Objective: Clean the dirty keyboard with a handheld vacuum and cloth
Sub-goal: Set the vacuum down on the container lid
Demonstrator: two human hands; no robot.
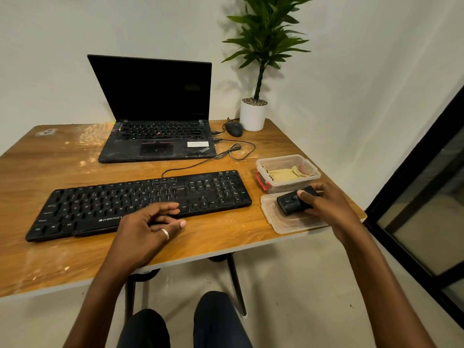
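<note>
Zero cleaning done so far, going by the look of it. Can see dust and pale specks all over the keyboard [140, 202], lying flat at the front middle of the tabletop [62, 162] with its cable trailing back toward the laptop [155, 136].

Got the right grip [324, 199] wrapped round the small black handheld vacuum [291, 203], thumb on top, right over the clear lid [276, 223] lying just off the keyboard's right end. Can't tell whether resting on the lid or lifted just clear of it.

Got the left grip [148, 227] loose and holding nothing, fingers half curled over the keyboard's front edge near the space bar. Maybe touching, hard to say.

Only one tub [288, 185] out: clear plastic, red clips, open, sitting just behind its lid. Holds a folded yellowish cloth [286, 175] and nothing else visible. Nothing on the lid besides the vacuum.

So pretty much the whole job left, probably: bring the vacuum over, run it between the keys, then fish out the cloth for a wipe-down.
</note>
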